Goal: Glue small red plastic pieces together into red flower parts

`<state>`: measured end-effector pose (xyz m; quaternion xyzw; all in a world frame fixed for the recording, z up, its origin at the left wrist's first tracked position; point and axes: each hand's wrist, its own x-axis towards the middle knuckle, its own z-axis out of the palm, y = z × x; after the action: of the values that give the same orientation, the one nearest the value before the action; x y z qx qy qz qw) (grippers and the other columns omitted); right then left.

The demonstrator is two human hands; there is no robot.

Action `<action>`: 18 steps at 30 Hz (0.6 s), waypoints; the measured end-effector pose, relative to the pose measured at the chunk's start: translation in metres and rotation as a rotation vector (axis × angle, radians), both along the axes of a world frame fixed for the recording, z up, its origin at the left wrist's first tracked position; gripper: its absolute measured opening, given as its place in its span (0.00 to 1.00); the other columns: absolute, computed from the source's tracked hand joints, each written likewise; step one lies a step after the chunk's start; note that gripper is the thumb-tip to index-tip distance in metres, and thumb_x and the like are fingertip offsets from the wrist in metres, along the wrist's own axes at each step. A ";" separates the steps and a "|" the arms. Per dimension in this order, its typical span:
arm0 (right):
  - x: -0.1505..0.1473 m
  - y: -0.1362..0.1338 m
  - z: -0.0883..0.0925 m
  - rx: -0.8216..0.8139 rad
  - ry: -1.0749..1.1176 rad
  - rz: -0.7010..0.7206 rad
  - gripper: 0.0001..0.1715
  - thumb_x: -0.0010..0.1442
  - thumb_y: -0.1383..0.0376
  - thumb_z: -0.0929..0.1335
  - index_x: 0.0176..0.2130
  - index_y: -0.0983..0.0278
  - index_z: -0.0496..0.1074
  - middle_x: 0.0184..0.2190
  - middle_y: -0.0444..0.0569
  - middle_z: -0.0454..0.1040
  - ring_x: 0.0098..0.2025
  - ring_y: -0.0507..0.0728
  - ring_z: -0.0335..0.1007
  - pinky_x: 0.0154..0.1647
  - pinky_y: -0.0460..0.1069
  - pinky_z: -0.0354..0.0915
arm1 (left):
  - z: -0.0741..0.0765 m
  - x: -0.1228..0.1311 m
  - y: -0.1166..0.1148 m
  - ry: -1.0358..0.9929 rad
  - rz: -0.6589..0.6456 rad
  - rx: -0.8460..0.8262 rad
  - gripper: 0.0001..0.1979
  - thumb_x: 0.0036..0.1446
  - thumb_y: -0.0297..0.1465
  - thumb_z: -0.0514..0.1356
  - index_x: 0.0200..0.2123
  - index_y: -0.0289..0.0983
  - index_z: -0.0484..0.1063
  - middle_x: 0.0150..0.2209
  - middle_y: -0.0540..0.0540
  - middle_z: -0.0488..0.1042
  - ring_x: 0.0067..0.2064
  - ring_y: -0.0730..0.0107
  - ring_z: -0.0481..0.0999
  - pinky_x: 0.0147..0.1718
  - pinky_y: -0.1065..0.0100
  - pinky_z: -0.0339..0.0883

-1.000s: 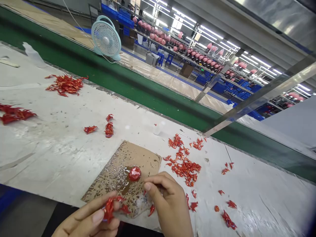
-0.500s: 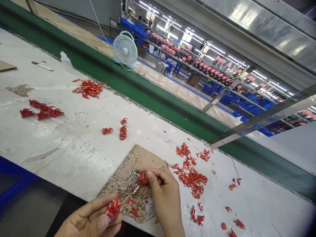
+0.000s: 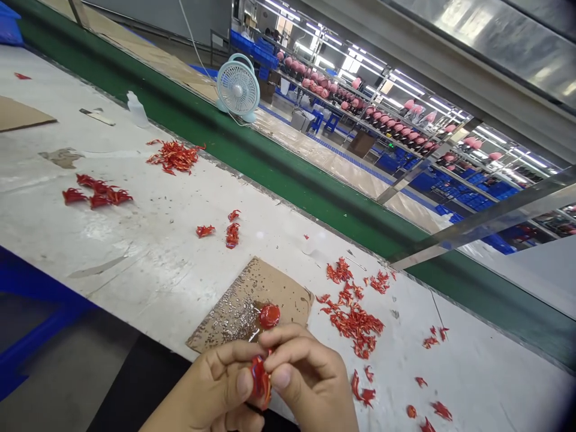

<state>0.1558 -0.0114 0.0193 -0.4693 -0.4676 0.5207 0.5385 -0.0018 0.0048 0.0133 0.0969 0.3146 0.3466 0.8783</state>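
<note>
My left hand (image 3: 220,384) holds a red pointed piece (image 3: 260,381) between thumb and fingers, near the bottom centre. My right hand (image 3: 306,375) meets it from the right, its thumb and fingertips pinched on the same piece. Just beyond my fingers a round red piece (image 3: 269,315) lies on a brown cardboard sheet (image 3: 288,291), which is spotted with wet, shiny drops. To the right of the cardboard is a pile of small red-orange pieces (image 3: 355,324). My fingers hide part of the held piece and the cardboard's near edge.
Red clusters (image 3: 98,192) and a loose red pile (image 3: 175,156) lie at the left. A white bottle (image 3: 137,110) and a flat blade-like tool (image 3: 97,116) are farther back. Beyond the green strip (image 3: 288,183) stands a fan (image 3: 238,89). A metal post (image 3: 486,219) rises at the right.
My right hand has left the round red piece, which now lies on the cardboard, and has come to the piece in my left hand. The view has shifted slightly.
</note>
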 end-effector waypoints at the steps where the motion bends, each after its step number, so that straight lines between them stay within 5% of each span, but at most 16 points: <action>1: 0.000 -0.002 -0.001 0.002 0.008 0.011 0.07 0.56 0.53 0.77 0.34 0.51 0.84 0.41 0.48 0.80 0.45 0.58 0.75 0.49 0.52 0.69 | 0.002 0.002 0.001 -0.019 -0.018 0.005 0.22 0.38 0.38 0.78 0.35 0.32 0.81 0.24 0.46 0.76 0.26 0.77 0.74 0.25 0.76 0.76; 18: -0.001 -0.007 -0.017 0.076 -0.001 -0.063 0.06 0.58 0.55 0.76 0.34 0.53 0.83 0.39 0.48 0.79 0.42 0.57 0.76 0.44 0.50 0.71 | -0.007 0.009 -0.001 0.023 -0.025 -0.027 0.19 0.39 0.38 0.78 0.35 0.35 0.82 0.23 0.46 0.77 0.25 0.78 0.75 0.28 0.76 0.77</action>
<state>0.1549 -0.0188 0.0021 -0.4631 -0.4723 0.4853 0.5718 0.0072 0.0036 0.0065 0.0930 0.3280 0.3301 0.8802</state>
